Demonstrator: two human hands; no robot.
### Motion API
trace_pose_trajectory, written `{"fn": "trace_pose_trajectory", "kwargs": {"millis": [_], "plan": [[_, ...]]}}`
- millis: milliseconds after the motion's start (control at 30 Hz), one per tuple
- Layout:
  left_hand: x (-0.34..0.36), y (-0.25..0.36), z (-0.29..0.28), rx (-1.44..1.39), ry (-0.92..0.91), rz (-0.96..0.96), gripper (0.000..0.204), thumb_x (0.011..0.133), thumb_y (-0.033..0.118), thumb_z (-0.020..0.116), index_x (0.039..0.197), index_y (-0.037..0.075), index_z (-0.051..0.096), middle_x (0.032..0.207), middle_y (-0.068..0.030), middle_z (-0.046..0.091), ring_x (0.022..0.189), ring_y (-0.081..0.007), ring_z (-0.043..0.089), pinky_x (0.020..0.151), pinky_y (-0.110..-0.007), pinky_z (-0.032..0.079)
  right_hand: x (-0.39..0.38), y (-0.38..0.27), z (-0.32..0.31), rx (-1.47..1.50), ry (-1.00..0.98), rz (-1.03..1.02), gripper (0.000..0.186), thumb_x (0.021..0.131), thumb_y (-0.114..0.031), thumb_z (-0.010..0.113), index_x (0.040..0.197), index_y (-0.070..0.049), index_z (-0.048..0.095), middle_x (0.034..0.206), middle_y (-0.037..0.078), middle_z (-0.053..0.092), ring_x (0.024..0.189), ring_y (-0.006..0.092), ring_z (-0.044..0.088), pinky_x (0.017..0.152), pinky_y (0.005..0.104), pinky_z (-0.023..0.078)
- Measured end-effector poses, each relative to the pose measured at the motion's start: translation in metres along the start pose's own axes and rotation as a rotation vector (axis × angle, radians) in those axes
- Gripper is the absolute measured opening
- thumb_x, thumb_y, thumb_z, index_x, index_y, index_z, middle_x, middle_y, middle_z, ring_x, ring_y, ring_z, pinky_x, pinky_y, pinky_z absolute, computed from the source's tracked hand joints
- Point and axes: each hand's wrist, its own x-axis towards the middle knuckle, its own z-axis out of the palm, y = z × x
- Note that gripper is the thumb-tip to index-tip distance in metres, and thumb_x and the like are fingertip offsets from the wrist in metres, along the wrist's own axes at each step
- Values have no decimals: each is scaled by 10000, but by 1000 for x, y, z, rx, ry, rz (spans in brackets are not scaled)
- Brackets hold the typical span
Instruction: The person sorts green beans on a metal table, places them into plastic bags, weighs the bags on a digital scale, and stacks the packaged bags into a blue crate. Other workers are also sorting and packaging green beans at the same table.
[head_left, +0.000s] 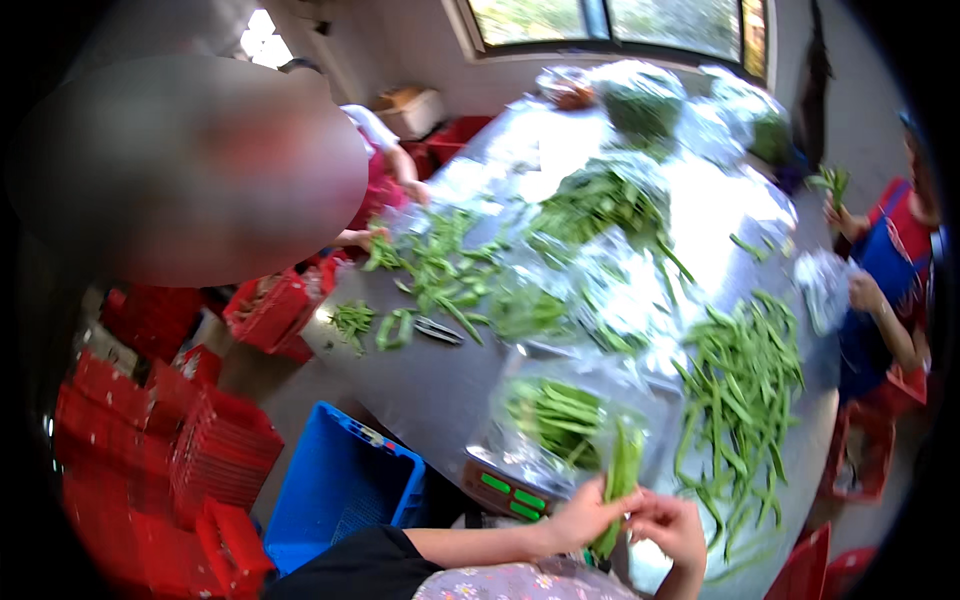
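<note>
Metal table [400,378] nearby, left hand [583,518] holds beans [624,462], apparently.

You are in what looks like a produce packing room: the metal table [415,388] before you carries loose green beans [740,385], bagged greens [645,108] and a digital scale [508,494], red crates [225,450] and a blue crate [340,480] stand around it, and a co-worker [908,240] wears a blue apron [868,335]
</note>
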Motion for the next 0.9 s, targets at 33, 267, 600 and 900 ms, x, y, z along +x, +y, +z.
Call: {"fn": "trace_pose_trajectory", "kwargs": {"millis": [33, 267, 600, 900], "plan": [[-3, 8, 4, -97, 29, -46, 266, 925, 176, 529, 1130, 14, 482, 1055, -90, 593, 940, -145, 583, 773, -289, 509, 1, 6, -10, 60, 50, 60, 59, 799, -4, 626, 812, 54, 623, 699, 88, 646, 573, 125, 607, 560, 251, 500], [-14, 16, 17, -126, 131, -80, 71, 919, 105, 490, 956, 50, 464, 780, -72, 574, 554, -156, 569, 499, -283, 492, 5, 81, -84, -604, 629, 14, 188, 824, -195, 594, 813, -7, 612, 668, 112, 619, 592, 215, 596, 571, 332, 463], [-8, 15, 19, -61, 3, -148, 72, 915, 99, 496, 958, 57, 456, 752, -69, 540, 519, -151, 535, 460, -280, 455, -12, 115, -177, -1093, 1331, 133, 122, 759, -157, 609, 725, -41, 626, 709, 166, 621, 679, 352, 600, 598, 441, 465], [-13, 18, 17, -105, 33, -207, 62, 918, 68, 492, 944, 30, 451, 755, -85, 559, 527, -150, 550, 501, -273, 457, 54, 85, -245, -891, 1362, -133, 189, 789, -189, 623, 868, -18, 601, 830, 182, 627, 808, 367, 588, 698, 442, 457]]}}
